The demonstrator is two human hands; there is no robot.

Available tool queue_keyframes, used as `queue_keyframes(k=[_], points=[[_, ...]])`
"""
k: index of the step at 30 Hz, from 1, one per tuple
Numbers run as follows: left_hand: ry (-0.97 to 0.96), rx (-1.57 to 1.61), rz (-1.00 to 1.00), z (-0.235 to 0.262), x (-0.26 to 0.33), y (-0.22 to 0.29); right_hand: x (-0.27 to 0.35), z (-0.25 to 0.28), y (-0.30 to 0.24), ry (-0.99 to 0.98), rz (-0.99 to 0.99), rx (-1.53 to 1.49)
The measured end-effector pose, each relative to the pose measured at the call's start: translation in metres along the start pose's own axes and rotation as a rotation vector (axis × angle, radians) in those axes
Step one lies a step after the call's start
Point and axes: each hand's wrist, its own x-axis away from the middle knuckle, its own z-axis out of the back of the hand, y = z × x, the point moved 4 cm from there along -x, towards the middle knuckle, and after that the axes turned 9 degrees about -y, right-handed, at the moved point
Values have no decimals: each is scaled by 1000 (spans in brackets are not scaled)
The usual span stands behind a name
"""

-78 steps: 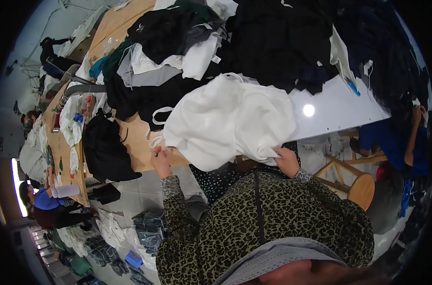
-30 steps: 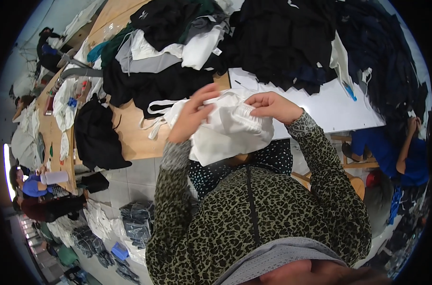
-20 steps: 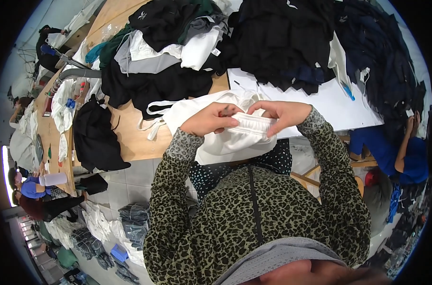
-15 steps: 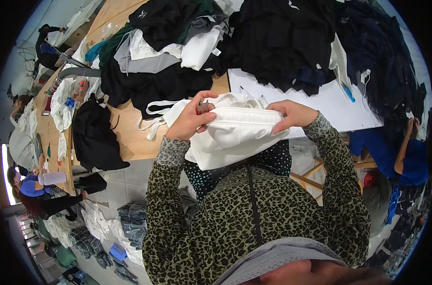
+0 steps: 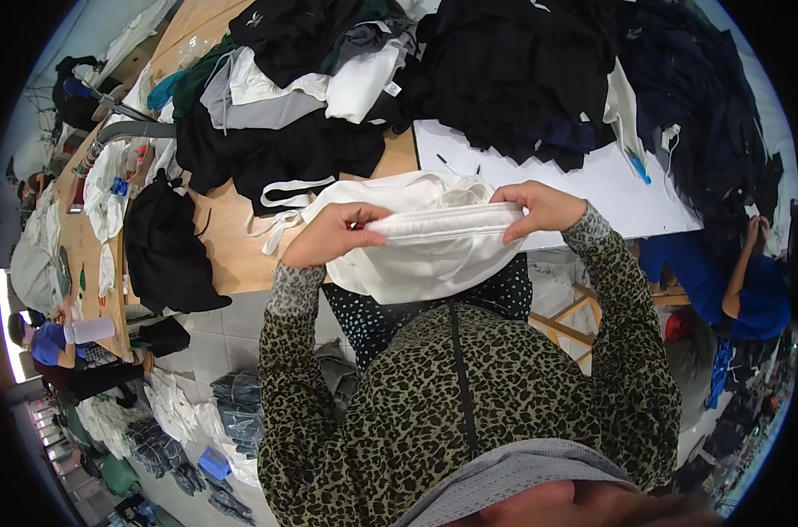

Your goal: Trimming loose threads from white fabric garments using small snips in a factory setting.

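The white garment [image 5: 425, 272] lies across the near left corner of the white board [image 5: 583, 198], its far folds resting there and its near part reaching past the edge, in front of the person's trousers. To the left of the board, the left hand [image 5: 333, 235] grasps one end of the garment's gathered band [image 5: 447, 225], thumb on the near side. Above the board's near edge, the right hand [image 5: 548, 211] pinches the other end between thumb and fingers. The hold at both ends seems meant to draw the band straight, with its stitching turned toward the person. White ties [image 5: 280, 230] trail left of the board over the desk [image 5: 245, 268], loose, perhaps simply because neither hand has hold of them. The black heap [image 5: 513, 79] covers the far side of the board, probably set back to leave working room in front. Well left of the board, a black bundle [image 5: 166, 246] droops past the desk's edge, likely pulled down by its own weight
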Motion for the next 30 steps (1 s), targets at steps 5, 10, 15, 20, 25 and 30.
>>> queue_keyframes(k=[5,10,15,20,25,30], points=[[370,-797,-395,-21,18,9,12,-27,-8,691,402,898],[726,-1048,-647,-45,33,-10,24,-37,32,1092,627,1016],[846,-1063,-688,-50,41,-35,30,-40,48,1235,655,996],[887,-1092,-703,-50,43,-45,34,-40,59,1248,605,1004],[879,-1099,-698,-51,46,-45,38,-39,60,1284,572,973],[887,-1084,-687,-51,48,-43,36,-39,56,1311,575,973]])
